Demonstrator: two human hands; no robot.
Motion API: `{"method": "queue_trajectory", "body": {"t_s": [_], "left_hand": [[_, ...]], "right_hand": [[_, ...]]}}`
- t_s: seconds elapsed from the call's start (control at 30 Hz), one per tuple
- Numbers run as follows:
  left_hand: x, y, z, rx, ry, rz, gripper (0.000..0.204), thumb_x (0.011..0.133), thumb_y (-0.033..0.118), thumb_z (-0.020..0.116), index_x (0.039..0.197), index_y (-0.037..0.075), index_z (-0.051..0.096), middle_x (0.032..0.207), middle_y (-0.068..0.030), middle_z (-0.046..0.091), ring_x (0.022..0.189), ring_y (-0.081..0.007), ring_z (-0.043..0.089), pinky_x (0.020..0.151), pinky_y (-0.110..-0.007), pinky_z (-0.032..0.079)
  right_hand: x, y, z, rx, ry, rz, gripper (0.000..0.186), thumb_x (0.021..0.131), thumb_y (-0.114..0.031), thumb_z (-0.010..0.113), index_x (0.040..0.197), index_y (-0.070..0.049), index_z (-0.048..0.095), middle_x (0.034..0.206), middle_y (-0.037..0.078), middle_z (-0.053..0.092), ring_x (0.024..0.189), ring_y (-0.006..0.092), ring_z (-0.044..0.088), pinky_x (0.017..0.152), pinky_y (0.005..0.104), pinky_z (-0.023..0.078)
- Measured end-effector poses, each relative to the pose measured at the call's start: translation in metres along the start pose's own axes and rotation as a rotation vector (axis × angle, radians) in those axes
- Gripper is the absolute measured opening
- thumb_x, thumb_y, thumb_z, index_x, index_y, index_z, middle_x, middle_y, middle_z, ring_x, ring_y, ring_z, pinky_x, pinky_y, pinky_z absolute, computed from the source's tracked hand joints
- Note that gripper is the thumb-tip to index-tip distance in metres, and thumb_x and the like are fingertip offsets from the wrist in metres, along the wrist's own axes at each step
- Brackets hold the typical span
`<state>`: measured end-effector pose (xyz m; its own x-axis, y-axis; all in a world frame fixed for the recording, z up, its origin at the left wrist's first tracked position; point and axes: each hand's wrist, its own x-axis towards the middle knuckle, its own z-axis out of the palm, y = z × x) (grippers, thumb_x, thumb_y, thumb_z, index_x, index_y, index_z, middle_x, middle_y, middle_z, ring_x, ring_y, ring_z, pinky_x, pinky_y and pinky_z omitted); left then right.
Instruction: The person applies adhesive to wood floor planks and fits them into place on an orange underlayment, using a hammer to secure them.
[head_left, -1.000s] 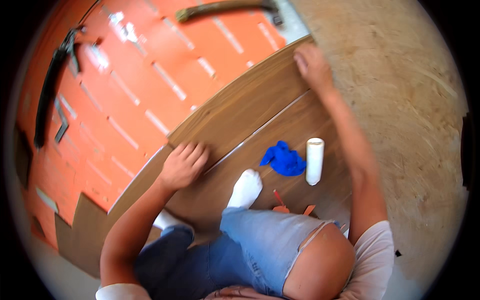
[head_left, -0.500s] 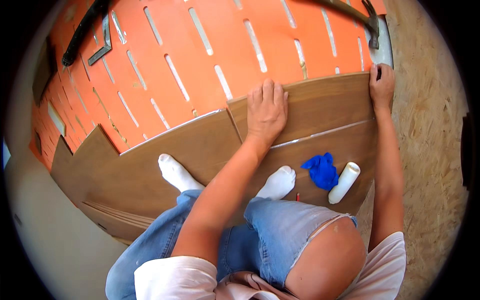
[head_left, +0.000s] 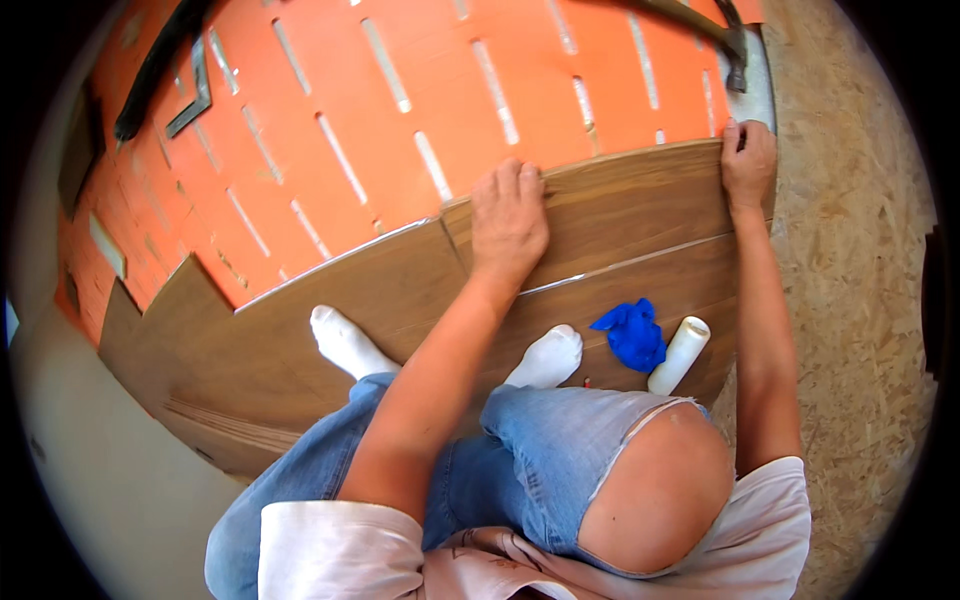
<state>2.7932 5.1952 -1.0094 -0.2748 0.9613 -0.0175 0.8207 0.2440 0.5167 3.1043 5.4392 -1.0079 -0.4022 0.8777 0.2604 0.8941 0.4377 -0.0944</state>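
Note:
A brown wood-look floor plank [head_left: 630,198] lies along the far edge of the laid flooring [head_left: 400,280], with a light gap still showing along part of their seam. My left hand [head_left: 508,220] presses on the plank near its left end, fingers closed over the far edge. At the plank's right end, my right hand [head_left: 750,165] grips the far corner, thumb and fingers bent around it. The ends of the left fingers are partly hidden beyond the edge. Orange slotted underlay [head_left: 340,90] spreads out beyond the plank.
A hammer [head_left: 735,60] rests on the underlay at the far right, beside a metal square [head_left: 200,95] and black-handled tool [head_left: 150,75] at far left. A blue cloth [head_left: 637,335] and white roll [head_left: 680,355] lie near my socked foot [head_left: 550,355]. Chipboard [head_left: 850,250] lies right.
My left hand has shifted slightly left along the plank. The right hand keeps its hold at the corner. The whole view has shifted a little.

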Motion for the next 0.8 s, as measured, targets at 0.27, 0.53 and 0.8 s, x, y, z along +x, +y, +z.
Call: {"method": "queue_trajectory", "body": {"t_s": [0.27, 0.53, 0.8], "left_hand": [[0.003, 0.009, -0.004, 0.04, 0.08, -0.004, 0.022, 0.094, 0.006, 0.064, 0.116, 0.007, 0.063, 0.116, -0.0135, 0.063, 0.107, -0.0344, 0.058, 0.094, -0.047, 0.045], [0.003, 0.007, -0.006, 0.044, 0.133, -0.02, 0.019, 0.097, 0.007, 0.062, 0.116, 0.007, 0.064, 0.115, -0.014, 0.064, 0.108, -0.0349, 0.06, 0.096, -0.047, 0.045], [0.008, 0.002, -0.004, 0.056, 0.099, 0.008, 0.01, 0.093, 0.008, 0.062, 0.102, 0.006, 0.06, 0.102, -0.0136, 0.059, 0.096, -0.0346, 0.057, 0.086, -0.048, 0.045]], "right_hand": [[-0.001, -0.005, 0.012, 0.086, 0.079, 0.022, 0.019, 0.098, -0.021, 0.062, 0.089, -0.005, 0.062, 0.092, 0.015, 0.062, 0.094, 0.0376, 0.057, 0.085, 0.0485, 0.045], [0.014, 0.016, 0.006, 0.251, 0.086, -0.059, 0.018, 0.099, -0.02, 0.064, 0.092, -0.004, 0.064, 0.094, 0.016, 0.066, 0.091, 0.0392, 0.06, 0.08, 0.0494, 0.049], [0.008, 0.041, 0.006, 0.11, -0.023, -0.078, 0.026, 0.104, -0.022, 0.062, 0.088, -0.003, 0.061, 0.088, 0.018, 0.061, 0.085, 0.0404, 0.058, 0.078, 0.0503, 0.045]]}}
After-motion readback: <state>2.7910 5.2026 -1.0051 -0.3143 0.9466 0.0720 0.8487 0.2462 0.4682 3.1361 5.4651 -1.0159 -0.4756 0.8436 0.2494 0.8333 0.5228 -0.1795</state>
